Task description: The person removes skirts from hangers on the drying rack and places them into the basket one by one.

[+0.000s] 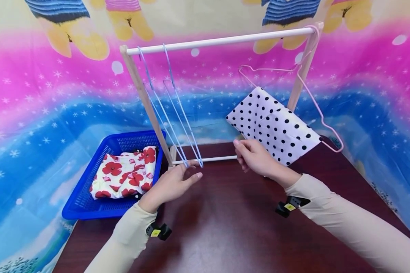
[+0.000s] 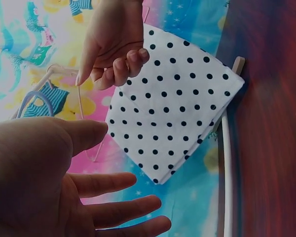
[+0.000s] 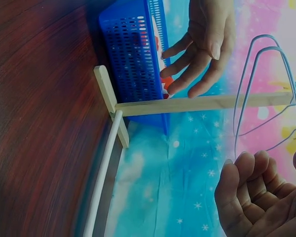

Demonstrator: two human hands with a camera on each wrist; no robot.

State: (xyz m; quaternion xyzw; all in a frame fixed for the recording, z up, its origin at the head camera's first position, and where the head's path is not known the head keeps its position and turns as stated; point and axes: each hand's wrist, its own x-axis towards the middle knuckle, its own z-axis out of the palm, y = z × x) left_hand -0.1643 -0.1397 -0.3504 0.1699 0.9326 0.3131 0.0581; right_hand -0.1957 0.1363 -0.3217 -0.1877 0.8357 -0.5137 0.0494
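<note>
My left hand [image 1: 172, 185] has its fingers extended beside the lower ends of two blue hangers [image 1: 184, 125]; whether it touches them cannot be told. In the left wrist view the fingers [image 2: 123, 207] are spread, with nothing between them and the thumb. My right hand [image 1: 256, 155] is in front of a folded white cloth with black dots [image 1: 270, 125], fingers loosely curled and holding nothing. That cloth hangs over a pink hanger [image 1: 314, 94], whose hook sits at the right end of the rack's white rod [image 1: 225, 40]. Both blue hangers hang near the rod's left end.
A blue basket [image 1: 71, 204] stands at the left of the rack, with a folded white cloth with red flowers [image 1: 123, 174] inside. The wooden rack post [image 1: 145, 102] rises between basket and hangers. A dark reddish table [image 1: 218, 227] lies under everything, and a patterned backdrop [image 1: 37, 125] surrounds it.
</note>
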